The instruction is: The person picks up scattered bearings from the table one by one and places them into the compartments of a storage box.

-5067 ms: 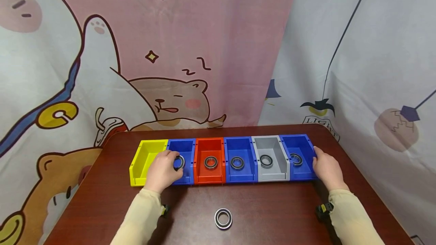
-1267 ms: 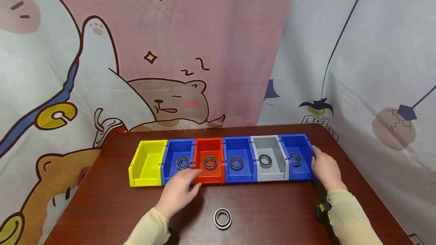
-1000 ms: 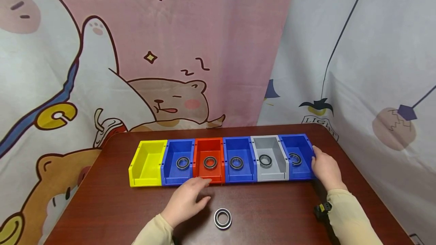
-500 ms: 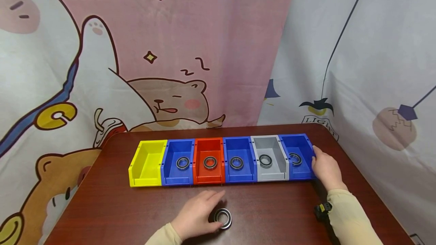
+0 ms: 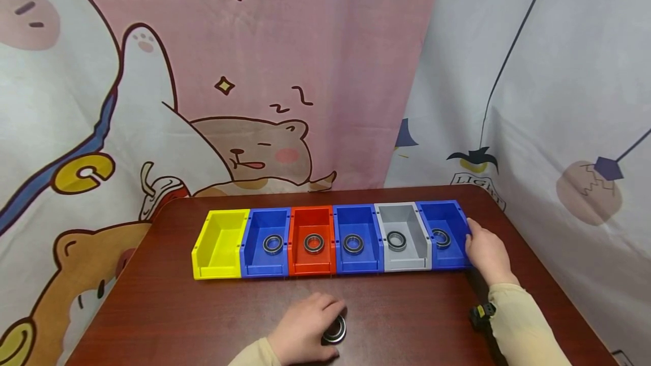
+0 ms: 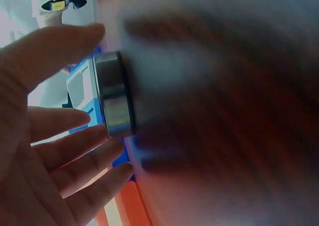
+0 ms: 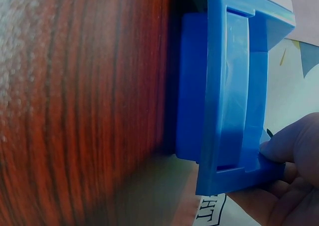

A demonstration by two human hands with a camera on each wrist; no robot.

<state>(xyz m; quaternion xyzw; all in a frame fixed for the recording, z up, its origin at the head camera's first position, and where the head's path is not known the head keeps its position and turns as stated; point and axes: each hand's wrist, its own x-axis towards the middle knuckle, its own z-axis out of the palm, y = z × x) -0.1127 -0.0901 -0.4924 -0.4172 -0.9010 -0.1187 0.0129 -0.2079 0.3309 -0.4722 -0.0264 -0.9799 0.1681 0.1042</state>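
Observation:
A ball bearing (image 5: 335,330) lies flat on the table near its front, partly hidden by my left hand (image 5: 305,329). In the left wrist view, the bearing (image 6: 114,99) stands between the spread thumb and fingers; the thumb is apart from it and the fingertips are right at its lower edge. My right hand (image 5: 487,250) grips the outer side wall of the rightmost blue bin (image 5: 446,213). The right wrist view has the thumb (image 7: 284,141) on the inside of that blue bin's wall (image 7: 239,178), with fingers underneath on the outside.
A joined row of bins runs across the table (image 5: 168,298): yellow (image 5: 221,236), blue (image 5: 268,219), red (image 5: 312,216), blue (image 5: 356,219), grey (image 5: 399,216) and the end blue one. Each except the yellow holds one bearing. A printed curtain (image 5: 356,72) hangs behind.
My left hand has moved from the second bin, where a bearing now lies uncovered, toward the front right and down around the loose bearing. The right hand stays at the end bin.

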